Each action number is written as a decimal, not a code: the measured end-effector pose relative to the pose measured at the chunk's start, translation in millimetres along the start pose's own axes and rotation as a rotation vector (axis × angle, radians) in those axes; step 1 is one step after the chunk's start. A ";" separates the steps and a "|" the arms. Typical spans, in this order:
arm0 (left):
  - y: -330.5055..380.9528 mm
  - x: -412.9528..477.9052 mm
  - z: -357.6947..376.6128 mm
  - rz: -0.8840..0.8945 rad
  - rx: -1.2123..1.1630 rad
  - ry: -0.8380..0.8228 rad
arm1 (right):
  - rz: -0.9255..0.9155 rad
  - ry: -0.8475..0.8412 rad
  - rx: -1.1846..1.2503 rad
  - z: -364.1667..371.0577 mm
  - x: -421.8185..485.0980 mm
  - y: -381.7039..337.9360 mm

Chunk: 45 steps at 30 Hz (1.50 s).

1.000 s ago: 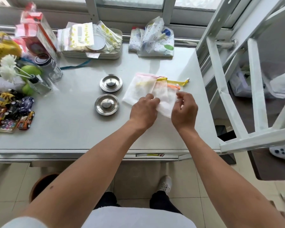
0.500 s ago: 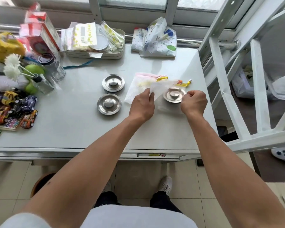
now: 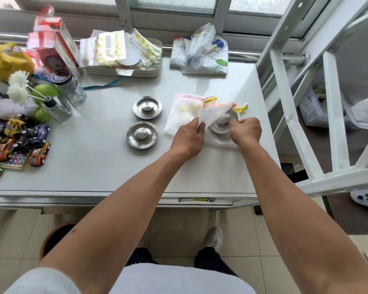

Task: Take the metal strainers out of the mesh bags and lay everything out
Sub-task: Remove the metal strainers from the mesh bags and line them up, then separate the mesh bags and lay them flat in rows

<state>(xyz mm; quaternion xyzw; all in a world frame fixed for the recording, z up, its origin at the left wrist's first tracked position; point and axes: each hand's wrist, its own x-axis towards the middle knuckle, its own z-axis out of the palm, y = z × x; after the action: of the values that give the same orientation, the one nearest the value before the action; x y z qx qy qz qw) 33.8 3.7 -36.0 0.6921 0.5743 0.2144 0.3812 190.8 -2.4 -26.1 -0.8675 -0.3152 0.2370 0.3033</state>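
Two round metal strainers lie flat on the white table (image 3: 94, 162), one (image 3: 147, 108) behind the other (image 3: 142, 134). To their right lies a pile of white mesh bags (image 3: 184, 113) with pink, yellow and orange drawstrings. My left hand (image 3: 188, 139) pinches a lifted white mesh bag (image 3: 214, 113). My right hand (image 3: 245, 131) grips the rim of a third strainer (image 3: 222, 124), which sits tilted just above the table, half out from under that bag.
A tray of plastic pouches (image 3: 123, 58) and a dotted cloth bundle (image 3: 200, 54) stand at the back. Jars, green apples, boxes and toy cars (image 3: 19, 141) crowd the left side. A white metal frame (image 3: 295, 115) borders the table's right edge.
One second ago both hands pinched a closed bag on the pile. Since then the third strainer has come out on the right, and my left hand has lifted the emptied bag.
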 end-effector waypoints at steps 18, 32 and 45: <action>-49.9 -45.3 -69.6 -0.402 -0.780 0.722 | -0.212 -0.314 0.439 40.4 -82.1 -36.5; -98.3 -62.1 -108.0 -0.506 -0.148 0.490 | -0.396 -0.537 -0.192 86.7 -143.5 -41.8; -43.6 -26.6 -51.2 0.148 0.242 0.238 | -0.383 -0.084 -0.155 40.3 -73.8 -28.9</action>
<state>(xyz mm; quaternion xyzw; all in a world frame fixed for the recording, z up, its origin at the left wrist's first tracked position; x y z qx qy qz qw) -38.0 -5.3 -34.3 0.7430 0.5843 0.2518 0.2077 104.0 -20.3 -18.7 -0.8019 -0.5039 0.1859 0.2617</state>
